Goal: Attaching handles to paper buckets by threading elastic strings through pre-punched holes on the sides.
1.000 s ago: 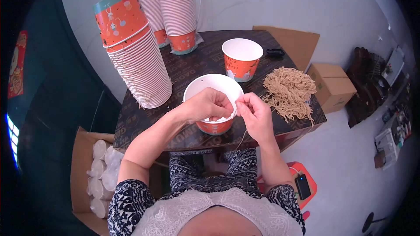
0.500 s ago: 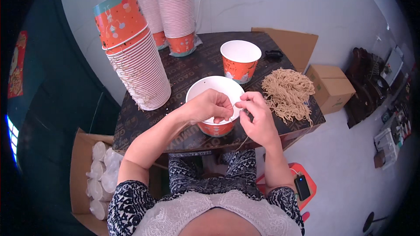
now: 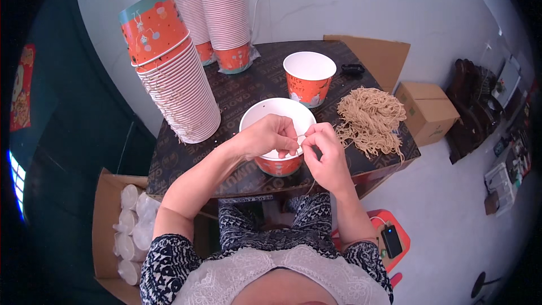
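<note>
Over the near rim of an orange paper bucket [image 3: 278, 168] with a white inside, my two hands meet. A thin tan string [image 3: 301, 136] runs between the fingertips of my left hand [image 3: 272, 135] and my right hand [image 3: 323, 149], both pinched on it. One loose end dangles below my right hand toward the table edge. How the string joins the bucket is hidden by my fingers. To the right lies a heap of tan strings [image 3: 371, 118]. Behind stands a second orange bucket [image 3: 308, 87], upright with its white mouth up.
A tall leaning stack of nested buckets [image 3: 180, 99] with strings along their rims stands on the left of the dark table [image 3: 265, 70]. Bagged stacks [image 3: 227, 11] are at the back. Cardboard boxes flank the table; a red stool [image 3: 402, 248] holds a black power bank [image 3: 391, 241].
My right fingertips have closed together on the string near the rim and dipped slightly. My left hand has barely moved; the buckets stay in place.
</note>
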The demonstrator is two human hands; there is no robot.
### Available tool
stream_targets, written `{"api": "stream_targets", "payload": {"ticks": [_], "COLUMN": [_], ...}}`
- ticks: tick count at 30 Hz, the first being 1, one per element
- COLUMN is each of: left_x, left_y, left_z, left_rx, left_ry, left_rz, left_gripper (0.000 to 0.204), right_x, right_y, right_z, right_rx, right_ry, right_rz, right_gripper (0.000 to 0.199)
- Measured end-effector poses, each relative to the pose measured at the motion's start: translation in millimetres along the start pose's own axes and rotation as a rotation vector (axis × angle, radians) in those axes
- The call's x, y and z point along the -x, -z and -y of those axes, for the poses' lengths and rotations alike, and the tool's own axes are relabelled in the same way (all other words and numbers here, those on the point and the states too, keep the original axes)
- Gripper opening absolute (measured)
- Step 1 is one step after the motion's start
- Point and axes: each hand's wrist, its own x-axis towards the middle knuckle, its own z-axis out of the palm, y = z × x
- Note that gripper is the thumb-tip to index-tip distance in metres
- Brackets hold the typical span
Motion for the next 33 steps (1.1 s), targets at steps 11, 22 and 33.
{"api": "stream_targets", "payload": {"ticks": [11,22,33], "left_x": [-0.1,8.1,11.8], "left_y": [-1.7,-25.5,-40.4], "left_z": [4.1,15.9,32.9], "left_rx": [-0.016,-0.405,-0.829], "left_ry": [-0.035,-0.284,-0.637], "left_rz": [0.018,-0.194,-0.53], "left_gripper": [0.009,0.01,0.013], "right_x": [6.3,10.2,7.8], "right_y": [1.9,-4.8,0.1], "right_z": [-3.8,-11.7,-13.0], "right_rx": [0.061,0.014,-0.112], "right_ry": [0.049,-0.013,-0.097], "right_rz": [-0.061,-0.056,0.008], "right_gripper": [0.007,0.014,0.016]}}
